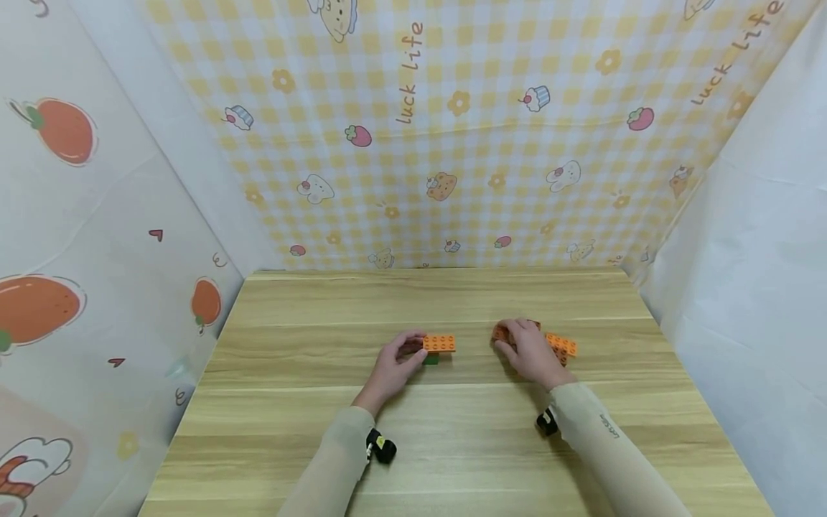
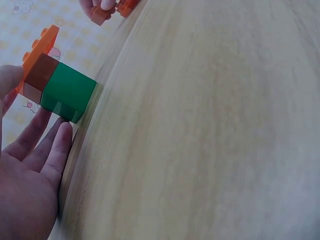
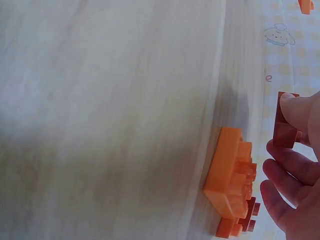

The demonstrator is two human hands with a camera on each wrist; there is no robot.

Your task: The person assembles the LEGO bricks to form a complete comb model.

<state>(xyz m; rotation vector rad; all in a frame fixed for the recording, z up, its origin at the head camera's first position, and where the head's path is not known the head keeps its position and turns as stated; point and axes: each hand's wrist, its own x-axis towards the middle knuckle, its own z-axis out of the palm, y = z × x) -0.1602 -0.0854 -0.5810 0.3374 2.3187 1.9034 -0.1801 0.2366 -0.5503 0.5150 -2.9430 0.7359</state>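
Holding a stack [image 2: 60, 82] between thumb and fingers of the left hand [image 1: 393, 366], with a green block [image 2: 71, 89] below, brown block [image 2: 41, 71] between, orange brick [image 1: 439, 343] on top. Showing loose orange blocks [image 3: 224, 167] on the table [image 1: 465, 438] just beside the right hand [image 1: 528, 353]. Pinching a reddish-brown block [image 3: 285, 134] in that hand. Facing a checked cloth [image 1: 465, 143] beyond both.

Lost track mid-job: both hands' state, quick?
Left hand: holding the orange, brown and green brick stack.
Right hand: pinching a reddish-brown brick.

Edge-cropped, apparently an orange block [image 3: 305, 6]
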